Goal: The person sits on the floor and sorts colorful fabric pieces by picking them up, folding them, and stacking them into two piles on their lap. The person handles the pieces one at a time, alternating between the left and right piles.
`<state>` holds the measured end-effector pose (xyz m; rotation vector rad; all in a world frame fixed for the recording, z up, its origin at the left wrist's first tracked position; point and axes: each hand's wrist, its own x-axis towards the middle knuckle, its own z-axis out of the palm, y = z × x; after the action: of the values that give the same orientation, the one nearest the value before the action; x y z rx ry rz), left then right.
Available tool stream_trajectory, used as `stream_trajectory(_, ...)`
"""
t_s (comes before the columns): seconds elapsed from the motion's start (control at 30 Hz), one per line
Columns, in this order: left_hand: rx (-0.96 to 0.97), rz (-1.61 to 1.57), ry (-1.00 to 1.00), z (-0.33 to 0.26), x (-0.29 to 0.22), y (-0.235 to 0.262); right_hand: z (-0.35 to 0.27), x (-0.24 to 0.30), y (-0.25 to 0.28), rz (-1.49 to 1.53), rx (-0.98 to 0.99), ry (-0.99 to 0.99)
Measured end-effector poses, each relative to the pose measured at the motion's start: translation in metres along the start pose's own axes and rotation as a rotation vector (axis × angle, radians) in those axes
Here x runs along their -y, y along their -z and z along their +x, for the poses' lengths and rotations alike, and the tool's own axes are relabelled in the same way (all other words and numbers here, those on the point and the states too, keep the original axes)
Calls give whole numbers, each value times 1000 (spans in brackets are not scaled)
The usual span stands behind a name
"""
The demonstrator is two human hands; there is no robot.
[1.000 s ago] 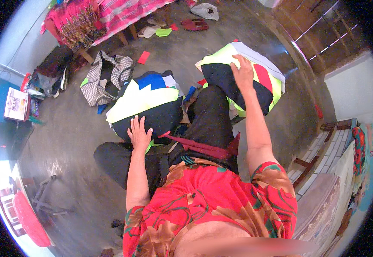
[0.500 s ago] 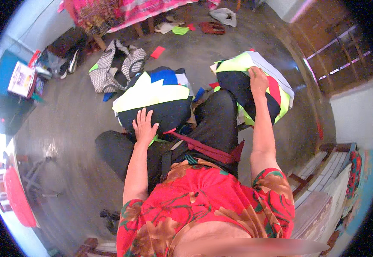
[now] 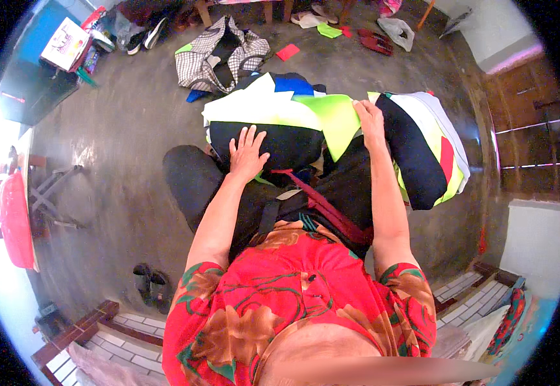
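My left hand point(image 3: 248, 153) lies with its fingers spread on the black cloth point(image 3: 296, 143) of the left-hand fabric pile, close to my lap. Bright yellow cloth point(image 3: 248, 103) and some blue cloth point(image 3: 293, 85) also show on this pile. In my right hand point(image 3: 370, 123) is the corner of a neon yellow-green cloth piece point(image 3: 335, 122), pinched between thumb and fingers. That piece stretches leftward to the left pile, and its pointed lower end hangs toward my knee. A second fabric pile point(image 3: 412, 154), black, white, neon and red, sits right of my right hand.
A checked cloth bag point(image 3: 193, 64) stands on the floor beyond the left pile, with a red scrap point(image 3: 288, 52) beside it. More scraps, a white plastic bag point(image 3: 396, 33) and shoes point(image 3: 146, 37) lie farther off. Dark footwear point(image 3: 151, 283) rests behind me at left.
My right hand has come left from the right pile with a neon yellow-green piece now in its fingers. My left hand stays flat on the left pile. The whole view has shifted.
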<state>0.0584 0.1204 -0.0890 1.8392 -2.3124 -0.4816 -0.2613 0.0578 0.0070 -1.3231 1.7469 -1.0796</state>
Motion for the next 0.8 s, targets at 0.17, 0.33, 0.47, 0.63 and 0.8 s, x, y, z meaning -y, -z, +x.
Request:
stream_trajectory(0.17, 14, -10, -2, 4, 1, -4, 14, -34, -17, 708, -68, -410)
stream_trajectory(0.33, -5, -9, 2, 2, 1, -4, 17, -32, -16, 715, -139, -354)
stream_trajectory(0.47, 13, -11, 12, 2, -1, -1, 26, -29, -22, 546, -134, -57)
stream_trajectory(0.63, 16, 6, 10, 4, 0, -1, 33, -29, -80, 35, 57, 102)
stream_trajectory(0.8, -9, -10, -8, 4, 1, -4, 1, -40, -123, -199, 454, 93)
